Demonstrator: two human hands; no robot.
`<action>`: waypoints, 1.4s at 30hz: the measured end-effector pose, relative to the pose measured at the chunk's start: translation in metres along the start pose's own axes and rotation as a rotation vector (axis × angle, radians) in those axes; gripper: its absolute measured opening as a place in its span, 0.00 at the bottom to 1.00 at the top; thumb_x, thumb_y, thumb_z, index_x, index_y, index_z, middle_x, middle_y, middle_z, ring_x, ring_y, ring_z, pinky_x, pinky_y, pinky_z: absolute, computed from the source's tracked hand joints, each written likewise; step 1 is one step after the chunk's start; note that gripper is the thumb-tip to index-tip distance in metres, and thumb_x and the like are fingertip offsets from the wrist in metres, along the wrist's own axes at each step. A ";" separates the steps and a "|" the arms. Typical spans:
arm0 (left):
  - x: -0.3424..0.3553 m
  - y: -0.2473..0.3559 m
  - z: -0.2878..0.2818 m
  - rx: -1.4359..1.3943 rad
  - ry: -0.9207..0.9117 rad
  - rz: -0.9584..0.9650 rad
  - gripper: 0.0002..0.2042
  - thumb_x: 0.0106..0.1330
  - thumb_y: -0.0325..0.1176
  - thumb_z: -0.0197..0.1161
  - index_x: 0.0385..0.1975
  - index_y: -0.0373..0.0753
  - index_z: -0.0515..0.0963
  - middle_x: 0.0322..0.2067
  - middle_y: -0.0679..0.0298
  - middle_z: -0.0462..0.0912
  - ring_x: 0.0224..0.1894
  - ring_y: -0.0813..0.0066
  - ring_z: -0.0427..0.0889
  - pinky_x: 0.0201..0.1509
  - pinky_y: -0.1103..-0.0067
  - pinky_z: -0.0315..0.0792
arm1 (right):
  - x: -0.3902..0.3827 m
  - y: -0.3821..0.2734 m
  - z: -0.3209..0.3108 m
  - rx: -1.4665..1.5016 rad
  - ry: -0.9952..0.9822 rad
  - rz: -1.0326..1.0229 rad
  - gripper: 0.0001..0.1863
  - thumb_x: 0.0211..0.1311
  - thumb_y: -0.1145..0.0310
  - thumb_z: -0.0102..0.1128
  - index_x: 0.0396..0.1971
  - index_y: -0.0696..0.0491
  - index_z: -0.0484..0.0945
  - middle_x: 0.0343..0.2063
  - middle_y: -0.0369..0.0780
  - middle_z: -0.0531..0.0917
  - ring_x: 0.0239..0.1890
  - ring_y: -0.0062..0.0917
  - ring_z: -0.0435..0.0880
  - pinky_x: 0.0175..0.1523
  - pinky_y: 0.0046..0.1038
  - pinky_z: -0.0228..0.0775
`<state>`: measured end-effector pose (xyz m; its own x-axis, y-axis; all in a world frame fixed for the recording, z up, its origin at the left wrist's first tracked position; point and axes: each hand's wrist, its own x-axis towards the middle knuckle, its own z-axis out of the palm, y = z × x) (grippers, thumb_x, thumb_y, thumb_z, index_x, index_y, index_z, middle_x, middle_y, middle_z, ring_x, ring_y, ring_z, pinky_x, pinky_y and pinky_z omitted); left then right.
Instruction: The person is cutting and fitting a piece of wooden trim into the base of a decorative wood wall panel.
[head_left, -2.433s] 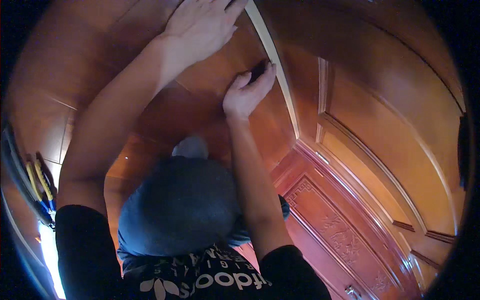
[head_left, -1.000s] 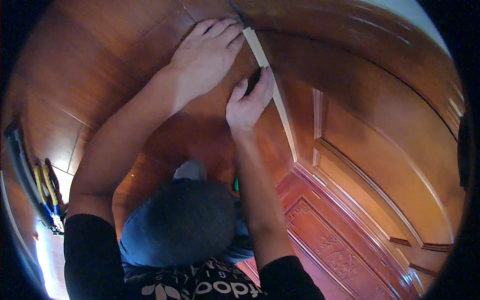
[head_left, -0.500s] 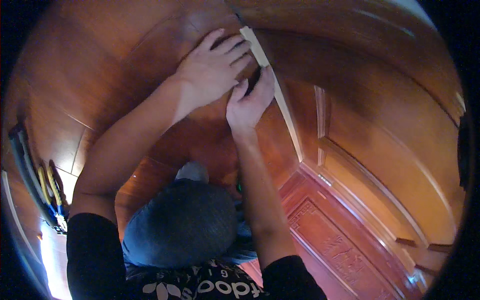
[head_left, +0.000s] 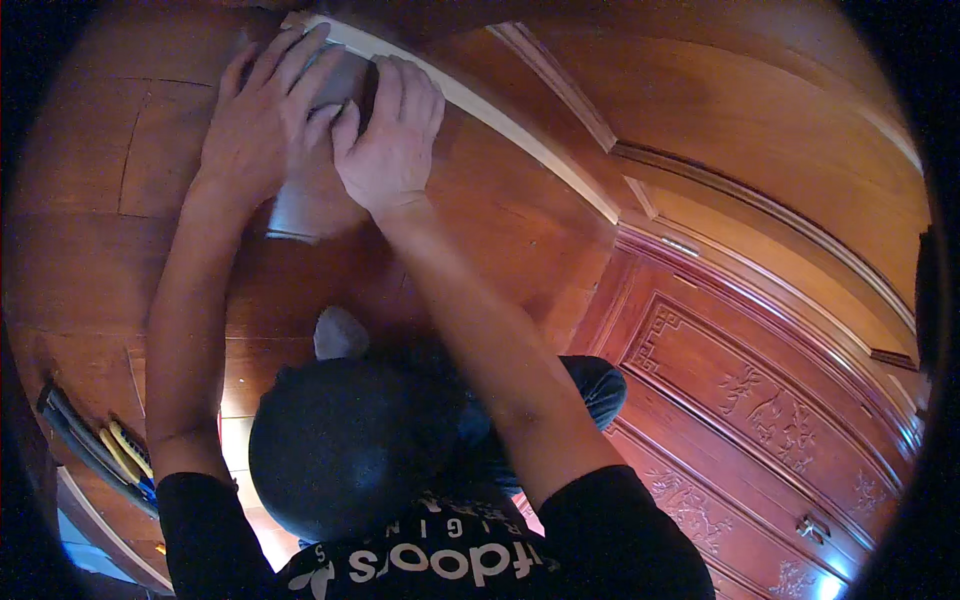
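A long pale strip [head_left: 520,145] runs along the seam where the brown wood floor meets the wooden panelling. I cannot tell whether it is tape or trim. At its far left end, my left hand [head_left: 250,130] lies with fingers stretched and spread, fingertips at the strip's edge. Beside it, my right hand [head_left: 388,140] reaches the same edge with straight fingers, its thumb apart and pointing toward the left hand. Neither hand visibly grips anything. A bright patch of floor [head_left: 293,212] shows between my wrists.
Yellow-and-blue handled pliers [head_left: 127,455] lie on the floor at the left, next to a dark curved tool [head_left: 85,440]. A carved red cabinet [head_left: 720,400] stands at the right. Wooden panelling [head_left: 740,110] rises beyond the strip. My bent knee [head_left: 345,440] is close below.
Both hands have shifted left along the pale strip toward its far end. The view has turned, so more of the carved cabinet shows at the right.
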<state>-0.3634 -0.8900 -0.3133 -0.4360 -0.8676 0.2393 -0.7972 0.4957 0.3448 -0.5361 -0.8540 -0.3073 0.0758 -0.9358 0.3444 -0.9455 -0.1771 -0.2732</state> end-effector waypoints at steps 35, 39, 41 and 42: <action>0.017 0.010 0.003 0.257 0.056 -0.036 0.31 0.75 0.51 0.56 0.75 0.50 0.64 0.74 0.61 0.63 0.75 0.54 0.62 0.76 0.57 0.57 | -0.124 0.230 -0.129 -0.245 0.100 0.300 0.24 0.65 0.66 0.58 0.61 0.57 0.74 0.62 0.49 0.76 0.67 0.43 0.72 0.72 0.48 0.59; 0.013 -0.006 0.011 0.200 0.029 -0.008 0.31 0.76 0.51 0.55 0.76 0.49 0.62 0.75 0.60 0.62 0.75 0.54 0.61 0.76 0.59 0.57 | -0.128 0.227 -0.126 -0.232 0.106 0.422 0.26 0.63 0.63 0.60 0.61 0.56 0.74 0.65 0.48 0.72 0.70 0.42 0.67 0.73 0.50 0.55; 0.008 -0.017 0.010 0.226 0.017 0.013 0.30 0.76 0.50 0.54 0.76 0.49 0.61 0.75 0.59 0.62 0.76 0.54 0.61 0.76 0.60 0.57 | -0.126 0.222 -0.120 -0.176 0.054 0.444 0.28 0.62 0.63 0.61 0.61 0.57 0.74 0.65 0.48 0.71 0.71 0.43 0.66 0.74 0.50 0.54; 0.007 -0.023 0.007 0.251 0.026 0.012 0.30 0.77 0.49 0.53 0.76 0.49 0.61 0.75 0.59 0.62 0.76 0.54 0.60 0.76 0.59 0.57 | -0.123 0.217 -0.118 -0.148 0.048 0.447 0.29 0.61 0.62 0.61 0.62 0.57 0.73 0.65 0.49 0.71 0.71 0.44 0.65 0.74 0.49 0.54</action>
<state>-0.3510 -0.9074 -0.3258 -0.4378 -0.8588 0.2663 -0.8720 0.4777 0.1068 -0.7883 -0.7418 -0.3028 -0.3603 -0.8947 0.2641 -0.9173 0.2883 -0.2747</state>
